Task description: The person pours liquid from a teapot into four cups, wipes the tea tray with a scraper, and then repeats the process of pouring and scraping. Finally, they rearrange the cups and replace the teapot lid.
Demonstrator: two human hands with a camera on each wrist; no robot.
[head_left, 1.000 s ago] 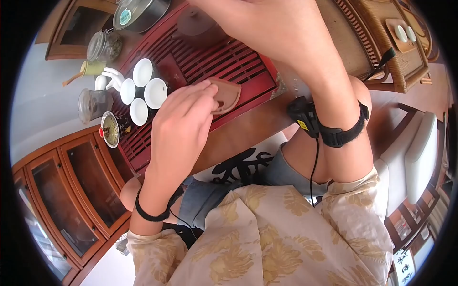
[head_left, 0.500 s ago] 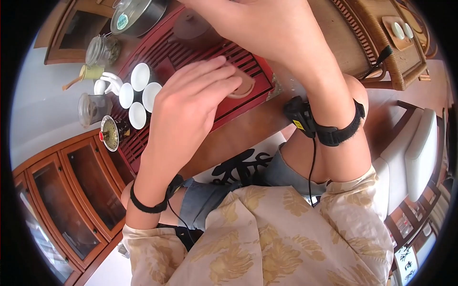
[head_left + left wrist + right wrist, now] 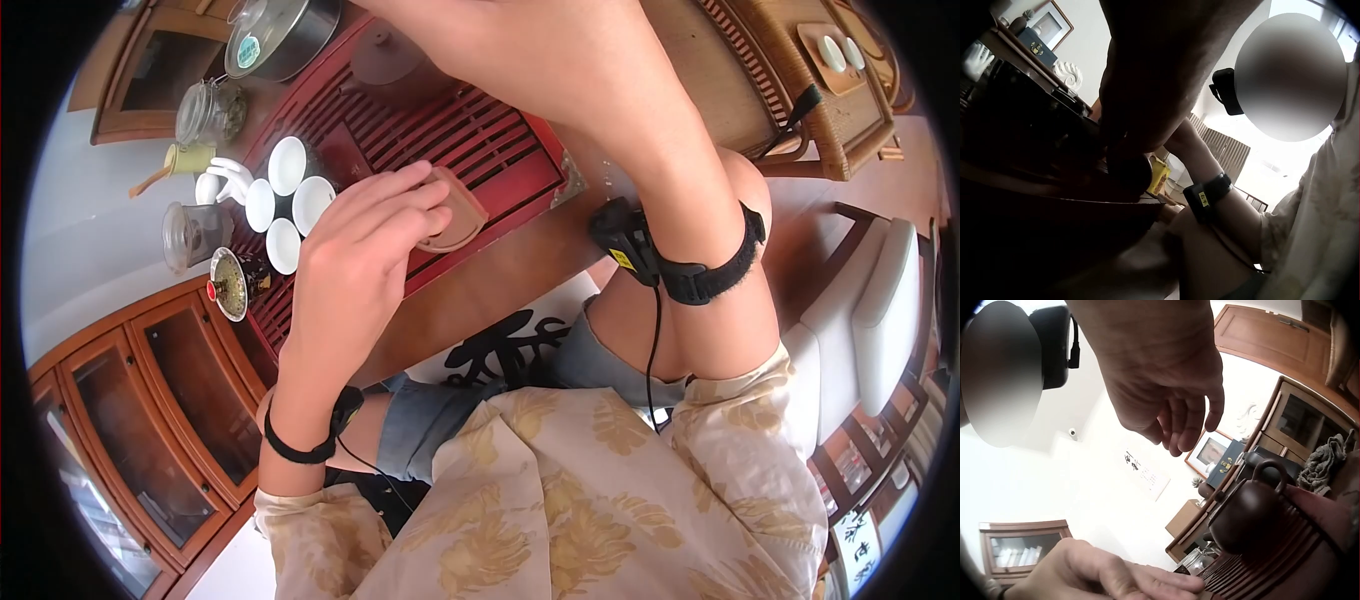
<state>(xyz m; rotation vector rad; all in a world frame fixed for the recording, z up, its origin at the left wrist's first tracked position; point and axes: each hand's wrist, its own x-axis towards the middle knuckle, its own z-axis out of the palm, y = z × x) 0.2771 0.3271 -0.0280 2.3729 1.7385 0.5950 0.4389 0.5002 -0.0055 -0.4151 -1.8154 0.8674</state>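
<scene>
From the head, we see our left hand (image 3: 350, 235) reach over the red slatted tray (image 3: 515, 200), its fingers long and slightly bent across a brown dish (image 3: 462, 215). The hand has hold of the dish's near side, though its thumb is out of our sight. The dish lies just beyond the fingertips and partly under them, above the tray's edge nearest our lap, where the bare counter (image 3: 480, 285) begins

Our right hand runs out of the top of the head view, so its fingers can't be read there. The right wrist view tells us more: the right hand (image 3: 1172, 400) hangs with its fingers loosely bent, half open and with nothing in them, well apart from the dish. That same view gives us the side of the dark teapot (image 3: 1247, 515) and its looped handle, where the head view shows mostly the lid; a crumpled grey cloth (image 3: 1325, 462) appears beyond it

The left wrist view is very dark (we can make out little more than an outline of the hand), yet it shows the black band (image 3: 1217, 186) on our right wrist

Only the head view shows us the four white cups (image 3: 287, 165) grouped left of the left hand, with a glass jar (image 3: 208, 112) farther off
</scene>
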